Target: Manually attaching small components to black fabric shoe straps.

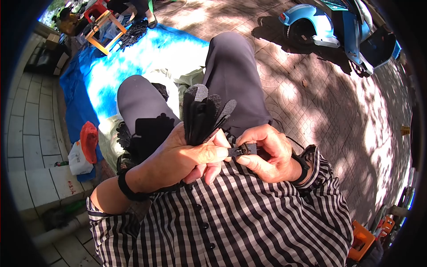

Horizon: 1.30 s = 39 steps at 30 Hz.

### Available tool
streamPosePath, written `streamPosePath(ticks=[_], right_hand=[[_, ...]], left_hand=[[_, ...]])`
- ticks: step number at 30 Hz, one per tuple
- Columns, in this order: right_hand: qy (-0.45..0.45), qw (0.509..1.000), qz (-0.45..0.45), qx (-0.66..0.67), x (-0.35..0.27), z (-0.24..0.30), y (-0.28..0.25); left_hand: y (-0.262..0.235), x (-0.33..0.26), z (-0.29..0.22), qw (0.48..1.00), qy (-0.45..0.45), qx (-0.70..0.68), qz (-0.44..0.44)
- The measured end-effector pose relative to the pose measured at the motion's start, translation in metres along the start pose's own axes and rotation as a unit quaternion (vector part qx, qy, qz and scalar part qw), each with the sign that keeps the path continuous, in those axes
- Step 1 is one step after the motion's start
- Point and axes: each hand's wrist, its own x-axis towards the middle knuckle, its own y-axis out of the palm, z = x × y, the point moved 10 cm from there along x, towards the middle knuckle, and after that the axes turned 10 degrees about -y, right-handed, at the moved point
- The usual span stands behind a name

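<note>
Just above my lap, my left hand (195,155) is closed around a bundle of black straps (199,118) with grey, rough-looking ends that stick up past the thumb. Its thumb and fingers also pinch one end of a short black strap with a buckle (243,150). From the other side, my right hand (269,153) grips that buckle between thumb and forefinger. The strap lies level between both hands, in front of my checked shirt. How it threads through the buckle is too small to tell. More black straps (126,137) lie beside my left knee.
A blue tarp (75,102) covers the ground ahead and to the left. A wooden stool (106,32) stands on its far part, near another person's foot (152,23). Red (89,141) and white bags (80,159) sit at left; a light-blue scooter (311,24) is far right, an orange crate (361,240) near right.
</note>
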Motion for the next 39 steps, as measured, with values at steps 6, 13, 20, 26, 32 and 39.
streamPosePath(ticks=[6,13,20,26,32,39], right_hand=[[-0.025,1.0,0.01,0.0,0.003,0.002,0.005],[-0.085,0.996,0.023,-0.033,0.01,0.014,0.006],[-0.091,0.996,0.002,-0.015,0.004,0.015,0.003],[-0.021,1.0,0.0,-0.012,0.002,0.006,0.002],[-0.039,0.998,-0.036,0.018,0.002,0.005,0.002],[0.02,0.999,0.035,0.0,0.001,-0.001,0.008]], left_hand=[[-0.002,0.002,-0.003,0.999,0.003,0.03,0.008],[0.008,0.01,-0.006,0.995,0.024,0.09,0.045],[0.004,0.009,0.01,0.999,-0.017,0.027,0.033],[0.0,0.01,0.016,0.999,-0.019,-0.023,0.018],[-0.002,0.01,0.02,0.997,-0.029,-0.059,0.033],[0.0,0.007,0.017,0.998,-0.038,-0.033,0.033]])
